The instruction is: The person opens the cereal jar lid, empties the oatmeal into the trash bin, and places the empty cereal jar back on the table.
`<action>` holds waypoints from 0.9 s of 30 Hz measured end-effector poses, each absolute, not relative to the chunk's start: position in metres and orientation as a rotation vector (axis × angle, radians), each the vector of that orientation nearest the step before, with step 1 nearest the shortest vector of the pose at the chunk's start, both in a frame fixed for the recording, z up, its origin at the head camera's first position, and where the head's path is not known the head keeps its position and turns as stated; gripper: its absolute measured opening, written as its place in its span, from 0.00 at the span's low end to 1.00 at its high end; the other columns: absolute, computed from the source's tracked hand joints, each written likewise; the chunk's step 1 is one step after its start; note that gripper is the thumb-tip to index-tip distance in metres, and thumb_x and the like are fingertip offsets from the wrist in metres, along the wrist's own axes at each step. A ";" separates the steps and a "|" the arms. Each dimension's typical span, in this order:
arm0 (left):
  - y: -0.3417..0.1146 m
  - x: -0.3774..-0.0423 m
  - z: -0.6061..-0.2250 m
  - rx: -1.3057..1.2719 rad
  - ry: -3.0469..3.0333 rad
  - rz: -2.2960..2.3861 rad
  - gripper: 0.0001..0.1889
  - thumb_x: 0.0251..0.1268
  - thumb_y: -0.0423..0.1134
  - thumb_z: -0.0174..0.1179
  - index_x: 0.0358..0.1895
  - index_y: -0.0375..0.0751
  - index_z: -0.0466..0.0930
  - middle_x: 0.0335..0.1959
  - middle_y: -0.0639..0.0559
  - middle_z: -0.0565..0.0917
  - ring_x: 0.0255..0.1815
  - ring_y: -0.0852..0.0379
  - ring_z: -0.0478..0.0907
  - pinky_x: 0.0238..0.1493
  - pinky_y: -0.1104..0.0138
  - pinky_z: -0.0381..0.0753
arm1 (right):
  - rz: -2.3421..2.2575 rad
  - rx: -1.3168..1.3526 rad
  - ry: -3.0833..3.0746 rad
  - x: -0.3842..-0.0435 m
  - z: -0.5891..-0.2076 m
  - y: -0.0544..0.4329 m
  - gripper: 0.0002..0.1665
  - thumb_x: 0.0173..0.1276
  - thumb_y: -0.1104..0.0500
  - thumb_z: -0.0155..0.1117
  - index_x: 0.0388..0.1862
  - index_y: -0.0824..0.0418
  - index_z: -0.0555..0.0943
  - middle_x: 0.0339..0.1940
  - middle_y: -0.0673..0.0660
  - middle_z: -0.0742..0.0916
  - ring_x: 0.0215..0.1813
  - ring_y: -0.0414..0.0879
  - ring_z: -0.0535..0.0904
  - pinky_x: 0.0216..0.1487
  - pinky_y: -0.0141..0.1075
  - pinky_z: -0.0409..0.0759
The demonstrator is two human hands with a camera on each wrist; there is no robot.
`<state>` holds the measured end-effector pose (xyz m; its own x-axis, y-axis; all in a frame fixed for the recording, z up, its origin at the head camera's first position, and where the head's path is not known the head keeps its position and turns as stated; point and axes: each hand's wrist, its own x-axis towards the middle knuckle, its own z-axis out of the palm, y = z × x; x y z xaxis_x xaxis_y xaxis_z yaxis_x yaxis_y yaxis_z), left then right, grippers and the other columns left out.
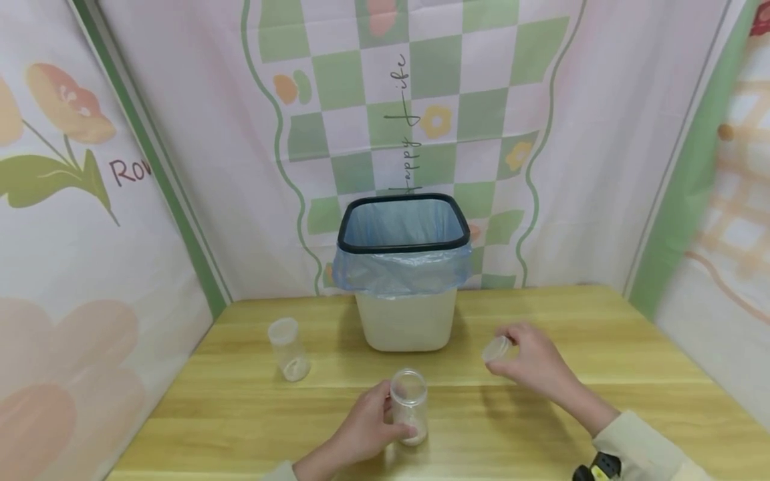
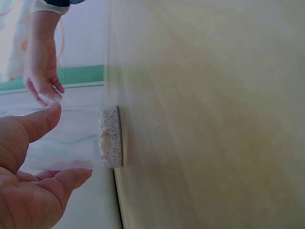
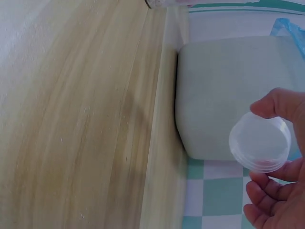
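A clear plastic jar (image 1: 410, 407), lidless, stands upright on the table at the front middle. Its bottom holds a shallow layer of pale grains (image 2: 109, 137), seen close in the left wrist view. My left hand (image 1: 371, 422) grips the jar from its left side, thumb in front. Above the table to the right, my right hand (image 1: 532, 357) pinches a round translucent lid (image 3: 260, 142) by its edge between thumb and fingers. A second clear jar (image 1: 289, 349), with a white lid on top and some pale contents low down, stands farther back on the left.
A cream trash bin (image 1: 406, 321) stands at the back middle of the wooden table (image 1: 240, 414). A blue bag (image 1: 403, 270) lines it, folded out under its dark rim (image 1: 404, 248). Printed curtains hang behind the table and on both sides.
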<state>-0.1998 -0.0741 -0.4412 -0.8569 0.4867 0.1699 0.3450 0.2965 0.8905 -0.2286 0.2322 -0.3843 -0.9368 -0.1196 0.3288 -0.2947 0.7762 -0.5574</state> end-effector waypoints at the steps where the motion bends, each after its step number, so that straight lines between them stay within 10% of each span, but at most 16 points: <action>1: -0.074 -0.199 -0.441 0.771 2.420 1.604 0.29 0.52 0.34 0.73 0.57 0.33 0.72 0.55 0.46 0.78 0.60 0.47 0.76 0.58 0.66 0.75 | 0.879 0.326 -2.712 -0.229 -0.385 0.233 0.35 0.47 0.54 0.77 0.51 0.73 0.79 0.45 0.64 0.81 0.43 0.54 0.77 0.38 0.46 0.79; 27: -0.072 -0.200 -0.442 0.771 2.439 1.581 0.24 0.51 0.33 0.73 0.51 0.35 0.73 0.52 0.47 0.78 0.58 0.46 0.76 0.57 0.64 0.75 | 0.271 0.501 -3.086 -0.245 -0.397 0.249 0.18 0.36 0.60 0.74 0.21 0.60 0.71 0.21 0.52 0.73 0.25 0.47 0.69 0.26 0.40 0.73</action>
<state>-0.1997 -0.0717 -0.4418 -0.8601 0.4845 0.1597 0.3435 0.3187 0.8834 -0.2455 0.2492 -0.3971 -0.9491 -0.3134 0.0307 -0.3139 0.9342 -0.1696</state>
